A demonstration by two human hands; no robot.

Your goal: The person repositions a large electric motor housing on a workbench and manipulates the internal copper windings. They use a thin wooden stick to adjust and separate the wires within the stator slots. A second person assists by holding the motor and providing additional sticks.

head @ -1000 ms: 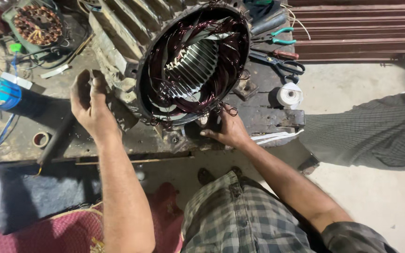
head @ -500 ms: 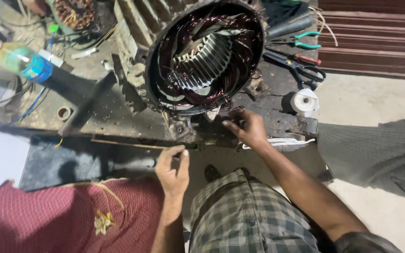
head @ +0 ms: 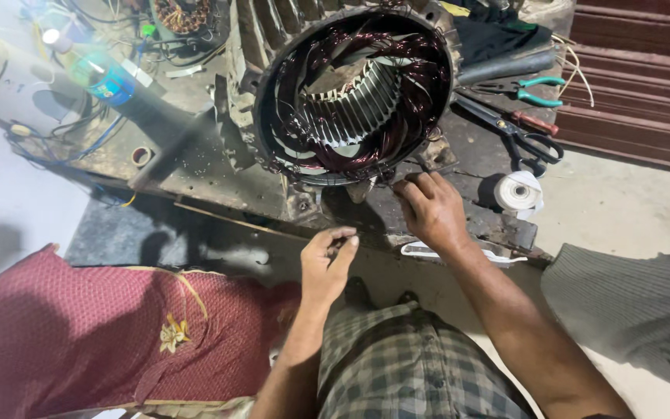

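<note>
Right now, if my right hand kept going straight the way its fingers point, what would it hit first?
Probably the motor stator: the right hand points up-left at its lower rim, where the copper windings sit. Depth is hard to judge.

Right hand (head: 432, 211) touches the motor stator (head: 354, 93); left hand (head: 326, 262) hangs below it.

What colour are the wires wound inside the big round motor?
The wires are dark reddish-brown, like copper, looped around the pale grey slotted core. The head view shows them best.
</note>
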